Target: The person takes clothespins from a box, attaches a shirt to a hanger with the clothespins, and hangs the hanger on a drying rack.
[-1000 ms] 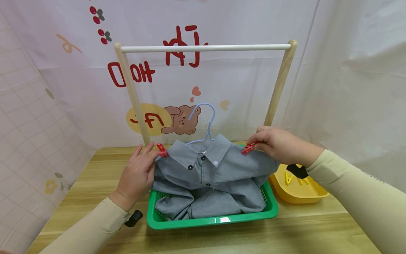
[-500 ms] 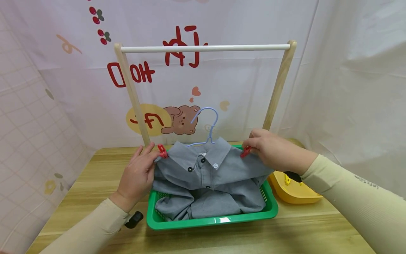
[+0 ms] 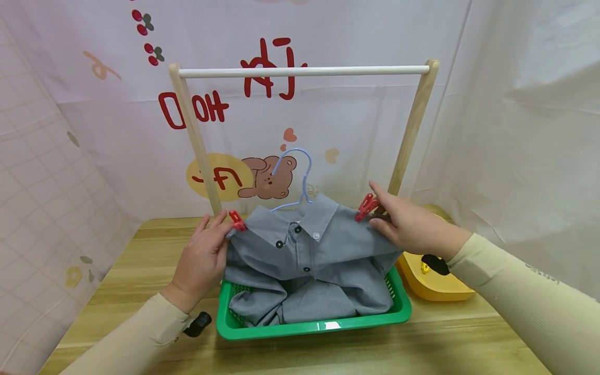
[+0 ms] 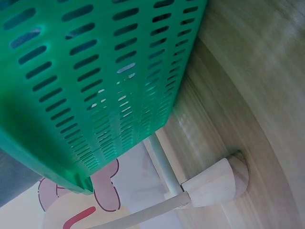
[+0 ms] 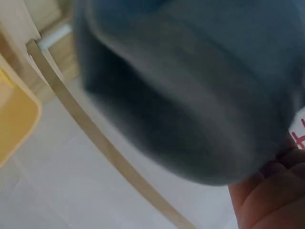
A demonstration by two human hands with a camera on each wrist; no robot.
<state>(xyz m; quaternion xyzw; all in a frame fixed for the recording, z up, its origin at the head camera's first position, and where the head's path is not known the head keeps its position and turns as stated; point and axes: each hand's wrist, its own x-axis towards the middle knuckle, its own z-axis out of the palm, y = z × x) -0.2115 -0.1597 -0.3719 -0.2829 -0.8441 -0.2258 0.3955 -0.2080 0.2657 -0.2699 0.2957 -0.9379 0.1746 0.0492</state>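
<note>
A grey button-up shirt (image 3: 307, 255) lies bunched in a green basket (image 3: 309, 328), its collar and shoulders raised. From its collar rises the hook of a blue hanger (image 3: 304, 179). My left hand (image 3: 201, 258) grips the shoulder on the left, close to a red clothespin (image 3: 238, 221) clipped there. At the opposite shoulder my right hand (image 3: 412, 224) holds the cloth between thumb and fingers, beside a second red clothespin (image 3: 367, 207). The right wrist view has the blurred sleeve (image 5: 200, 105) and part of the curled fingers (image 5: 276, 195). The left hand is outside its own wrist view.
Behind the basket stands a wooden rack with a white rail (image 3: 304, 72). A yellow tray (image 3: 436, 286) with yellow clothespins (image 3: 424, 267) sits right of the basket, partly under the right arm. A printed curtain (image 3: 356, 114) backs the wooden table (image 3: 140, 271).
My right hand shifts left over the clothespin, then its fingers open off it and take the shoulder. The hanger hook dips, then rises and leans left. My left hand stays nearly still.
</note>
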